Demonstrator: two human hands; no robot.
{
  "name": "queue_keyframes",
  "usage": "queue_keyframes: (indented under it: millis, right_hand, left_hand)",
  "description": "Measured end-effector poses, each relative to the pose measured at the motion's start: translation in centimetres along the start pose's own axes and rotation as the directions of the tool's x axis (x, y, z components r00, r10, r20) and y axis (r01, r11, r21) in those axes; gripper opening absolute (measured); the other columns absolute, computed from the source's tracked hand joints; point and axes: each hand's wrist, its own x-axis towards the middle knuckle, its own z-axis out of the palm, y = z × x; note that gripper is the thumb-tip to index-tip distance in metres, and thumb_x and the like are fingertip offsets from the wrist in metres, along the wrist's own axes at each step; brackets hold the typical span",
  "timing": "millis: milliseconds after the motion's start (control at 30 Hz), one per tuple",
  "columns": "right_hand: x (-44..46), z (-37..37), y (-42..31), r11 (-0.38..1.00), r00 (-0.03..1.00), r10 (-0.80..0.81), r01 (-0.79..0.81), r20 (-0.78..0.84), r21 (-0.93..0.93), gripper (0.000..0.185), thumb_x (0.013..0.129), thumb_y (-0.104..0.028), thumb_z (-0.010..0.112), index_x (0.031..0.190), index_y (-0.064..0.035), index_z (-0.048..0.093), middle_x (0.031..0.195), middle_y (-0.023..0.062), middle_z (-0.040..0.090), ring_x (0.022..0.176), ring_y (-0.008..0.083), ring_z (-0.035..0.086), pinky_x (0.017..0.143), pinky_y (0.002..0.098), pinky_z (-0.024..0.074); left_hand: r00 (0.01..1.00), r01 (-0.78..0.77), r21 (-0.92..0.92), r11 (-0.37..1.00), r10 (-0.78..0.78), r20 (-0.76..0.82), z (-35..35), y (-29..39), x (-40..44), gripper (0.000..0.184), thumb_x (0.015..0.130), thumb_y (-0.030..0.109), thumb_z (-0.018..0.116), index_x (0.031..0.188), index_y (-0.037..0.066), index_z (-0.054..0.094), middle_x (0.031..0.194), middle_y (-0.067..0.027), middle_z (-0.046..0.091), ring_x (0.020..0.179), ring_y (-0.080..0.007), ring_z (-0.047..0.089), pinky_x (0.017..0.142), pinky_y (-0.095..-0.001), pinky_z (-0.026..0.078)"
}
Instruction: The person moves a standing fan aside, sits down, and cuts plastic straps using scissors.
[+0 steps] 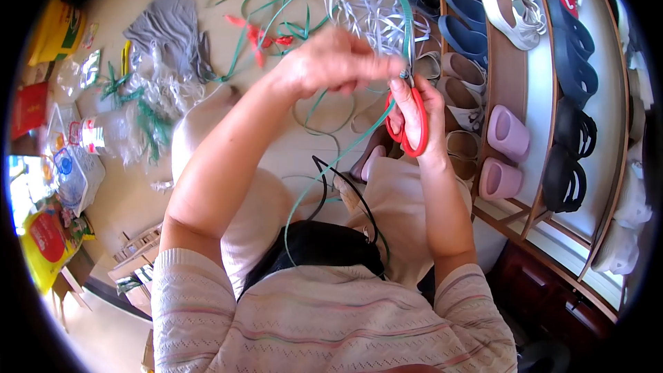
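My right hand (429,107) is closed around red-handled scissors (414,139), whose blades point away from me. A green strap (399,0) comes down from the top edge to the blades and my fingertips. From there a thin green strand (324,169) curves down to my lap. My left hand (331,62) is slightly blurred, its fingers curled and its fingertips meeting the strap beside the scissors and my right thumb. What is pinched there is too small to tell.
White ribbons (362,3), loose green strands and red pieces (259,40) lie on the floor ahead. A shoe rack (507,83) full of footwear stands at right. A grey cloth (169,24), clear plastic and a bottle (103,132) are at left. A black cord (321,186) lies near my lap.
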Motion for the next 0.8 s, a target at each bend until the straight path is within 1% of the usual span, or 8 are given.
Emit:
queue_keyframes:
  millis: [67,133,333,400,500,600,633,800]
  right_hand:
    - [0.5,-0.5,-0.2,0.998,0.998,-0.059,0.058,-0.029,-0.025,0.028,0.084,-0.029,0.062,0.077,-0.0053,0.051,0.050,-0.0032,0.042,0.035,0.0048,0.036,0.033,0.0202,0.0264]
    - [0.7,-0.6,-0.8,0.997,0.996,-0.081,0.082,-0.040,0.012,0.029,0.083,-0.030,0.062,0.076,-0.0056,0.050,0.049,-0.0030,0.042,0.035,0.0052,0.037,0.033,0.0203,0.0264]
    - [1.2,-0.8,-1.4,0.990,0.990,-0.126,0.129,-0.057,0.058,0.027,0.083,-0.029,0.062,0.077,-0.0060,0.050,0.049,-0.0032,0.043,0.037,0.0054,0.039,0.034,0.0200,0.0278]
    - [1.6,-0.9,-1.0,0.979,0.989,-0.145,0.148,-0.028,0.138,0.026,0.084,-0.029,0.062,0.080,-0.0059,0.051,0.050,-0.0032,0.043,0.038,0.0053,0.039,0.035,0.0199,0.0288]
    - [1.8,-0.9,-1.6,0.961,0.984,-0.175,0.177,-0.030,0.212,0.024,0.084,-0.027,0.062,0.082,-0.0056,0.051,0.053,-0.0028,0.044,0.040,0.0052,0.040,0.036,0.0197,0.0304]
    - [2.1,-0.9,-1.6,0.953,0.978,-0.204,0.206,-0.030,0.223,0.022,0.084,-0.026,0.061,0.084,-0.0056,0.052,0.054,-0.0026,0.045,0.040,0.0049,0.041,0.037,0.0193,0.0309]
    - [2.1,-0.8,-1.5,0.956,0.976,-0.216,0.216,-0.024,0.200,0.022,0.084,-0.025,0.062,0.085,-0.0058,0.052,0.056,-0.0028,0.046,0.041,0.0045,0.041,0.037,0.0189,0.0310]
    - [1.8,-0.2,-0.7,0.978,0.977,-0.210,0.210,-0.019,-0.011,0.020,0.082,-0.022,0.065,0.085,-0.0053,0.055,0.059,-0.0041,0.049,0.047,0.0019,0.040,0.043,0.0176,0.0322]
  left_hand:
    - [0.952,-0.019,0.156,0.988,-0.030,0.303,0.2,-0.7,-0.3,0.039,0.073,0.043,0.070,0.075,0.004,0.064,0.059,0.0033,0.053,0.051,-0.0049,0.045,0.043,-0.0206,0.035]
    - [0.863,0.050,0.082,0.995,-0.084,0.498,0.7,-1.4,-0.7,0.034,0.075,0.038,0.070,0.081,0.004,0.065,0.060,0.0047,0.053,0.052,-0.0044,0.045,0.043,-0.0198,0.035]
    - [0.725,0.244,-0.116,0.963,-0.101,0.682,1.7,-3.1,-2.1,0.027,0.075,0.025,0.070,0.082,0.000,0.064,0.065,-0.0009,0.058,0.052,-0.0052,0.050,0.046,-0.0182,0.038]
    - [0.807,0.245,-0.054,0.968,-0.173,0.565,1.3,-2.6,-2.3,0.021,0.077,0.020,0.068,0.080,-0.001,0.063,0.066,-0.0023,0.060,0.050,-0.0060,0.051,0.046,-0.0189,0.039]
    - [1.000,-0.017,0.223,0.975,0.015,0.012,-0.2,-3.6,-1.4,0.012,0.077,0.010,0.063,0.082,-0.002,0.062,0.066,-0.0039,0.061,0.049,-0.0075,0.053,0.047,-0.0226,0.042]
    - [0.779,-0.242,0.613,0.752,0.528,-0.340,-1.3,-4.9,-0.1,0.013,0.076,0.007,0.062,0.087,0.000,0.063,0.068,-0.0059,0.061,0.051,-0.0111,0.055,0.051,-0.0240,0.045]
    - [0.730,-0.211,0.693,0.689,0.582,-0.357,-1.3,-4.5,-0.2,0.015,0.075,0.005,0.060,0.090,0.003,0.063,0.073,-0.0086,0.061,0.058,-0.0175,0.059,0.058,-0.0274,0.047]
    - [0.914,-0.238,0.781,0.577,0.406,-0.021,-1.3,-6.3,-0.6,0.027,0.070,0.001,0.058,0.096,0.005,0.064,0.082,-0.0108,0.063,0.069,-0.0225,0.060,0.066,-0.0329,0.048]
